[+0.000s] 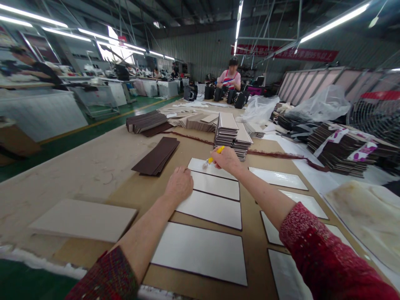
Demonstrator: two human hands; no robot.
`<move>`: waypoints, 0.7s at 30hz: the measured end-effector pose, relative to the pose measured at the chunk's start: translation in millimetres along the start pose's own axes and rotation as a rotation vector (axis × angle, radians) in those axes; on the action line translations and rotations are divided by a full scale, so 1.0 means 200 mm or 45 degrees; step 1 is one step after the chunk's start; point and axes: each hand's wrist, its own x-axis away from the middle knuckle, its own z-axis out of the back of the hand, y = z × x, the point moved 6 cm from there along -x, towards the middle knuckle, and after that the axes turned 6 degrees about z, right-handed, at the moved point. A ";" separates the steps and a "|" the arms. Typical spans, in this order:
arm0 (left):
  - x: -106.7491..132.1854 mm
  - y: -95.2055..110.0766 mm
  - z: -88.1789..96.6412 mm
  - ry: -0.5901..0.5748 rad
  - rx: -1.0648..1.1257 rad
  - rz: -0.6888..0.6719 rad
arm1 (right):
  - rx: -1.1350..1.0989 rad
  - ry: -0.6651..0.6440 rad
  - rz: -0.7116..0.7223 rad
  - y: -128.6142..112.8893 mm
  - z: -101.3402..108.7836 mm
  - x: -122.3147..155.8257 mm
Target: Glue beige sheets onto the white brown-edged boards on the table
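Several white rectangular panels with dark edges lie in two columns on a brown cardboard sheet. My right hand is closed round a yellow-handled tool, its tip resting on the farthest white panel of the left column. My left hand presses down with curled fingers on the left end of the second white panel. Two more white panels lie nearer to me.
A pile of dark brown strips lies left of the panels. Stacks of panels stand just beyond my hands. More dark stacks and plastic bags sit at the right. A person in pink sits at the far end.
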 end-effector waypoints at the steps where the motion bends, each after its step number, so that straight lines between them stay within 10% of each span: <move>1: 0.00 0.00 0.00 0.002 -0.002 0.000 | -0.035 0.009 0.009 0.00 -0.01 -0.01; 7: 0.00 0.00 0.01 0.007 -0.001 0.001 | -0.084 0.027 -0.028 0.09 0.00 -0.04; 21: 0.00 0.01 0.01 -0.003 -0.026 0.006 | 0.050 0.138 -0.148 0.40 0.41 0.20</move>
